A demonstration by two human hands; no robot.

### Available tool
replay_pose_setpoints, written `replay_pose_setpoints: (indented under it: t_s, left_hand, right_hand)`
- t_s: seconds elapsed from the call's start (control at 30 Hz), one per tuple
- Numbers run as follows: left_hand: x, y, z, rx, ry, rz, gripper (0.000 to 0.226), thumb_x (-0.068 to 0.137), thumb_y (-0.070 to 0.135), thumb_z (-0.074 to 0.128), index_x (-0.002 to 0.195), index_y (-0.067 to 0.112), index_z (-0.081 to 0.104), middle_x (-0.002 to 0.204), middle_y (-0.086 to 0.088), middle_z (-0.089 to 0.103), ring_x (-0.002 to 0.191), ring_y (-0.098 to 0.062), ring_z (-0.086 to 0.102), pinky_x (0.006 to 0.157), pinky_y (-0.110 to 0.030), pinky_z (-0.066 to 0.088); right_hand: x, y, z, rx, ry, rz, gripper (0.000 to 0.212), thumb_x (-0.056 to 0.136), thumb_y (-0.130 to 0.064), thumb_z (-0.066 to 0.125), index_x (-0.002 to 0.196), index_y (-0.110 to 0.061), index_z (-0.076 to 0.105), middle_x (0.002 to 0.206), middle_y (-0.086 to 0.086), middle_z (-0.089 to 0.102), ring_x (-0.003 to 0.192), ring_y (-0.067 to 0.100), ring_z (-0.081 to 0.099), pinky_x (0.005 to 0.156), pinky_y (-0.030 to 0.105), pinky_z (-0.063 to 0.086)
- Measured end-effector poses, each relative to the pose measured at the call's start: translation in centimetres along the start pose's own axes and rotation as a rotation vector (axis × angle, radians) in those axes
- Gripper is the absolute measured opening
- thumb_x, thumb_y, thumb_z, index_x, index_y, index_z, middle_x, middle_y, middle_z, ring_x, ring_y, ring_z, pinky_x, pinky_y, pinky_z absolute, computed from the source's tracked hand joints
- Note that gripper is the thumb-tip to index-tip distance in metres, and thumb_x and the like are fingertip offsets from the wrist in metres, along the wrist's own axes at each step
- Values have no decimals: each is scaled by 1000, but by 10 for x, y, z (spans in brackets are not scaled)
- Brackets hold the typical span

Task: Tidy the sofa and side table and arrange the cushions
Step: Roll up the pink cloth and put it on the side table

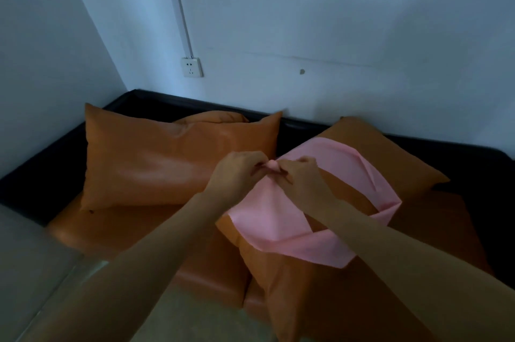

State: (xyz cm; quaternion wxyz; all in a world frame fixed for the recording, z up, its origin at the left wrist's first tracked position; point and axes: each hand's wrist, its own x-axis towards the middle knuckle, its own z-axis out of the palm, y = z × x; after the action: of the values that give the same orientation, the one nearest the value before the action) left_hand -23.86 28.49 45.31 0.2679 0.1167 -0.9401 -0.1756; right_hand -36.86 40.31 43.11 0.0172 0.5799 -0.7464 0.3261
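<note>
1. Pinching one bunched corner of a pink cloth (267,219) at frame centre, the left hand (237,171) and right hand (302,178) meet, both clenched on that fabric.
2. The cloth drapes over an orange cushion (390,157) at centre right.
3. Three orange cushions show: that one, a second (167,157) propped at centre left, and a third (214,116) peeking behind it.
4. All rest on a black-framed sofa (117,233) with orange seat pads.
5. A wall socket (191,66) in the upper left bears no readable writing.

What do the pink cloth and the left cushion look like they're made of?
Pink cloth: thin matte fabric, possibly non-woven; it folds in soft creases and shows no shine. Left cushion: smooth orange cover, probably faux leather; broad glossy highlights run across it.
</note>
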Motion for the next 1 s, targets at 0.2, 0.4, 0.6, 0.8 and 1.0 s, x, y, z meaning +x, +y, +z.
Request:
replay_pose_setpoints:
  t_s: [0.2,0.4,0.6,0.8,1.0]
  left_hand:
    - [5,20,-19,-67,37,-127,10,88,16,66,80,12,72,68,6,62,58,-6,54,54,-30,46]
    - [1,56,-44,-140,175,-105,18,85,-1,64,94,11,74,88,10,68,81,-1,62,75,-15,51]
    - [12,129,-70,-247,278,-120,19,85,0,66,96,13,74,85,26,62,79,10,61,74,-4,44]
    - [-1,196,-66,-160,249,48,20,85,-2,64,97,11,74,88,6,69,83,-7,62,78,-18,48]
    - [-28,259,-43,-116,275,175,21,83,5,61,101,6,72,95,1,70,88,-8,61,81,-17,47]
  right_hand:
    - [3,-10,-79,80,121,68,11,93,-16,60,97,-13,69,87,-1,70,78,10,60,70,6,39]
    - [-20,-14,-152,88,141,87,21,88,-1,61,101,-16,71,91,-10,66,85,8,62,74,13,47]
    - [-62,-19,-209,129,248,102,22,84,2,64,98,-13,72,85,-20,63,80,-16,57,73,1,41]
    - [-125,-16,-254,185,268,107,14,90,-6,62,97,-14,71,87,-14,68,84,-9,62,73,2,42]
    - [-198,-9,-284,198,237,124,12,94,-16,60,98,-17,71,88,-11,71,84,0,64,73,7,46]
